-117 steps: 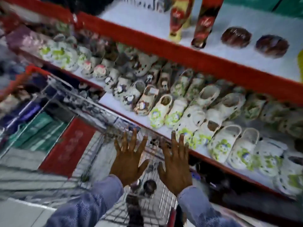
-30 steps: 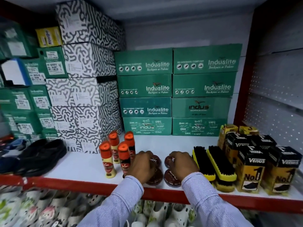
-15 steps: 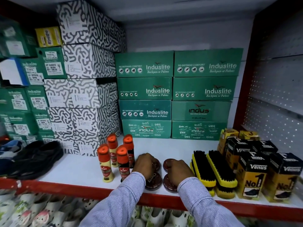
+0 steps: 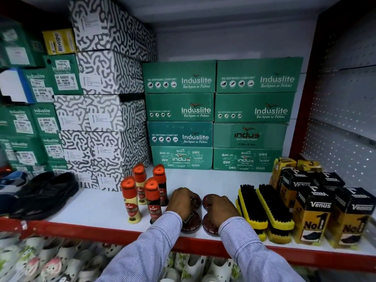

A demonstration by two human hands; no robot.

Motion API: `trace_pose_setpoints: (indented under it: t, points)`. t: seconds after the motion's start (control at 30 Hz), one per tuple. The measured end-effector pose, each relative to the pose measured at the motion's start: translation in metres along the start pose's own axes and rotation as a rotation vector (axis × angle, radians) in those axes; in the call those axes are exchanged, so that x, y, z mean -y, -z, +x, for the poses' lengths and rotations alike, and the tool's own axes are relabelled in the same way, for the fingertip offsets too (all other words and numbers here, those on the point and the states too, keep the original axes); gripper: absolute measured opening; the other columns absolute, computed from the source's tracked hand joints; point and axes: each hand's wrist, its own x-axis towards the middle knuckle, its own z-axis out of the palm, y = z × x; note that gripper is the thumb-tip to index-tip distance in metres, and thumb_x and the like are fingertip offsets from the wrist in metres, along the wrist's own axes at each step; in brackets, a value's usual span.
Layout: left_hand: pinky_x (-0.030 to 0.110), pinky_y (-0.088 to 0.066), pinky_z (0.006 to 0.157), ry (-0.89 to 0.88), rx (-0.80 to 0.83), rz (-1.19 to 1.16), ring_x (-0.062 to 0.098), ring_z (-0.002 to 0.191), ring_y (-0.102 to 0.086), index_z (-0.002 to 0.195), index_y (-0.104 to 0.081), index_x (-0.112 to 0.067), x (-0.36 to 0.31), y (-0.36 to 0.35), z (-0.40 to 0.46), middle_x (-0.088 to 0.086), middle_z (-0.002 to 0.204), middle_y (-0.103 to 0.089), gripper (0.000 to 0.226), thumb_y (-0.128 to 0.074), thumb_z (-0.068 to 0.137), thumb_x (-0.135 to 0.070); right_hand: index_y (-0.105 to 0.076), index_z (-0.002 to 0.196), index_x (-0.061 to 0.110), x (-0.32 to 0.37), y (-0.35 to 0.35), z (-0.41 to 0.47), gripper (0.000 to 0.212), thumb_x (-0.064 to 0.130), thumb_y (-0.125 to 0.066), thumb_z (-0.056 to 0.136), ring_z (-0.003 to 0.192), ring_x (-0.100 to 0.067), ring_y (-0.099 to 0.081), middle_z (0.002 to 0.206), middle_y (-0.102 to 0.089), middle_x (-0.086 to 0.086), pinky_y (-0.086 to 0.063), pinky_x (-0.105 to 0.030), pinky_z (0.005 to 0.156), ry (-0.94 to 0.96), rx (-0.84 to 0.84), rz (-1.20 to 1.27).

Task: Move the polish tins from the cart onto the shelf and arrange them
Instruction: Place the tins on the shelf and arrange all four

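Several round dark-brown polish tins sit in two short rows near the front of the white shelf [image 4: 203,180]. My left hand [image 4: 182,200] rests curled over the rear left tin [image 4: 197,201], with the front left tin [image 4: 192,221] showing below my wrist. My right hand [image 4: 220,208] lies curled over the right pair; the rear right tin [image 4: 209,199] peeks out beyond my fingers and the front right tin [image 4: 209,224] is partly under my wrist. Whether my fingers grip the tins or only press on them is hidden. The cart is out of view.
Orange-capped Kiwi polish bottles [image 4: 151,200] stand just left of the tins. Yellow-backed shoe brushes [image 4: 264,208] and Venus boxes [image 4: 313,216] lie to the right. Green Induslite boxes [image 4: 181,135] and patterned boxes [image 4: 105,119] fill the back. Black shoes [image 4: 44,194] sit at the left.
Earlier my open hands reached into the cart. Over the last second both hands stay on the tins on the shelf, shifting only slightly.
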Motion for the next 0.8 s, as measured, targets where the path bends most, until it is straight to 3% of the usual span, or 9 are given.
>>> trace_pose_setpoints:
  t: [0.27,0.4,0.5,0.67,0.8]
  points:
    - [0.029,-0.056,0.092,-0.104,-0.047,0.079,0.024,0.103,-0.071,0.104,-0.079,-0.028,0.003,0.006,-0.009,0.007,0.107,-0.078,0.042,-0.058,0.082,0.001,-0.068,0.106,0.019,-0.001,0.001,-0.004,0.035,0.012,-0.060,0.073,0.110,-0.032,-0.062,0.119,-0.068,-0.012,-0.050,-0.029,0.085,0.040,-0.037,0.004]
    - [0.034,-0.059,0.079,-0.157,-0.111,0.157,0.026,0.089,-0.072,0.097,-0.075,-0.025,0.005,0.014,-0.027,0.007,0.092,-0.074,0.026,-0.060,0.077,-0.017,-0.067,0.113,0.018,-0.003,0.010,-0.019,0.039,0.013,-0.055,0.075,0.107,-0.038,-0.063,0.116,-0.067,-0.019,-0.052,-0.034,0.084,0.075,-0.088,0.011]
    - [0.022,-0.055,0.084,-0.172,-0.116,0.115,0.018,0.092,-0.073,0.104,-0.079,-0.021,0.003,0.015,-0.051,0.003,0.102,-0.078,0.027,-0.068,0.079,-0.026,-0.065,0.120,0.017,-0.007,0.009,-0.033,0.039,0.017,-0.058,0.081,0.108,-0.038,-0.063,0.118,-0.066,-0.023,-0.051,-0.034,0.087,0.081,-0.108,0.012]
    - [0.026,-0.059,0.079,-0.194,-0.009,0.080,0.011,0.087,-0.075,0.097,-0.081,-0.030,0.005,0.017,-0.067,-0.003,0.095,-0.082,0.022,-0.075,0.076,-0.032,-0.072,0.097,0.022,-0.008,-0.004,-0.046,0.023,0.029,-0.054,0.086,0.098,-0.035,-0.065,0.103,-0.071,-0.017,-0.044,-0.030,0.070,0.114,-0.053,-0.030]
    - [0.024,-0.059,0.081,-0.176,-0.004,0.069,0.009,0.087,-0.075,0.097,-0.081,-0.031,0.006,0.014,-0.069,-0.002,0.095,-0.082,0.027,-0.078,0.071,-0.026,-0.074,0.088,0.027,-0.007,-0.006,-0.049,0.020,0.027,-0.054,0.084,0.094,-0.032,-0.066,0.094,-0.073,-0.011,-0.048,-0.030,0.071,0.116,-0.043,-0.042]
